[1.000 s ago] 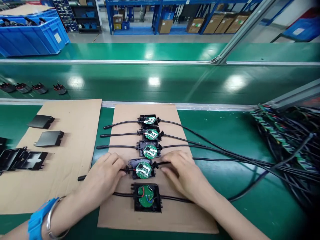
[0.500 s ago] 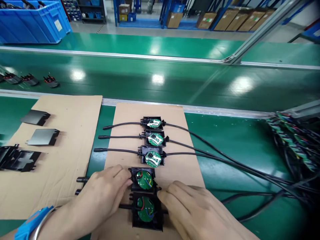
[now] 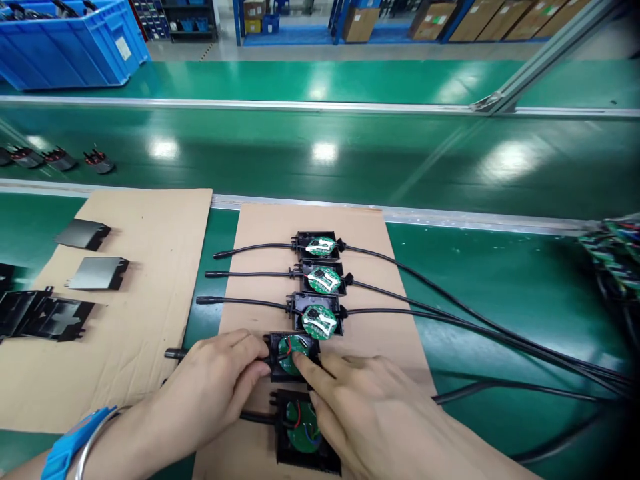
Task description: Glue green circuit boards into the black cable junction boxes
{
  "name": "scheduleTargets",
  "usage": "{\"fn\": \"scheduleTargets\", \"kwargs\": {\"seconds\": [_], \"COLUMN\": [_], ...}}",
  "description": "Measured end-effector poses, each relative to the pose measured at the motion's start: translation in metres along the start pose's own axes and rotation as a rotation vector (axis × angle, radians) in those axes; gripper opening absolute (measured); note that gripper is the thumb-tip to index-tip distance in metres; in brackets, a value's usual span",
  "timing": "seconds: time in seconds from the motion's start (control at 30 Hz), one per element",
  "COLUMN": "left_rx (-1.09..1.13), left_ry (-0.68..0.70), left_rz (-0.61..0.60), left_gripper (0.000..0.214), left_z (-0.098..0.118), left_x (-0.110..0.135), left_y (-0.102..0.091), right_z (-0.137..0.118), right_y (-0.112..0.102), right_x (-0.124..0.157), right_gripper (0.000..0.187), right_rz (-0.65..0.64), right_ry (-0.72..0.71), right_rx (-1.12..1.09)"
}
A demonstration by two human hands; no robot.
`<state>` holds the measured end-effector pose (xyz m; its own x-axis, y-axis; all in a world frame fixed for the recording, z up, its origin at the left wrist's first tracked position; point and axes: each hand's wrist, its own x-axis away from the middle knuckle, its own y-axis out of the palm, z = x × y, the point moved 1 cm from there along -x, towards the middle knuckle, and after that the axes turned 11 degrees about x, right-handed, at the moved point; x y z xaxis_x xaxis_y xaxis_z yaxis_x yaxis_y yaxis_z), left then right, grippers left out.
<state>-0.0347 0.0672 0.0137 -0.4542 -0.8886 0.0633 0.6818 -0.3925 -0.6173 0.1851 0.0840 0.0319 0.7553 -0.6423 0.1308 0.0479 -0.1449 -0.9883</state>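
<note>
Five open black boxes with round green circuit boards and black cables lie in a column on a cardboard sheet (image 3: 260, 227). My left hand (image 3: 220, 380) curls around the left edge of the fourth box (image 3: 283, 365), gripping it. My right hand (image 3: 370, 413) lies stretched out, its forefinger tip pressing on that box's green board (image 3: 287, 348) with a red wire. The rest of my right hand covers part of the nearest box (image 3: 300, 437). Three more boxes (image 3: 320, 280) sit in a row beyond, untouched.
A second cardboard sheet (image 3: 150, 280) on the left carries two dark lids (image 3: 97, 273) and black housing parts (image 3: 45, 317). Small parts (image 3: 97, 161) ride the green conveyor behind. A blue crate (image 3: 65, 40) stands far left; a cable bundle (image 3: 617, 260) lies right.
My right hand has moved from beside the nearest box up to the fourth box, forefinger now on its board. My left hand has stayed at that box's left edge. The view has shifted slightly.
</note>
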Motion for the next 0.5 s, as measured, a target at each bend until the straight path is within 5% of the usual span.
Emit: {"fn": "scheduleTargets", "kwargs": {"seconds": [0.2, 0.5], "left_rx": [0.070, -0.119], "left_ry": [-0.059, 0.005], "left_rz": [-0.014, -0.048], "left_gripper": [0.013, 0.025], "left_z": [-0.002, 0.009], "left_x": [-0.004, -0.008], "left_y": [-0.007, -0.001], "right_z": [-0.001, -0.002], "right_y": [0.005, 0.007], "right_x": [0.001, 0.000], "right_gripper": [0.044, 0.037], "right_rz": [-0.002, 0.056], "right_ry": [0.041, 0.089], "right_rx": [-0.024, -0.075]}}
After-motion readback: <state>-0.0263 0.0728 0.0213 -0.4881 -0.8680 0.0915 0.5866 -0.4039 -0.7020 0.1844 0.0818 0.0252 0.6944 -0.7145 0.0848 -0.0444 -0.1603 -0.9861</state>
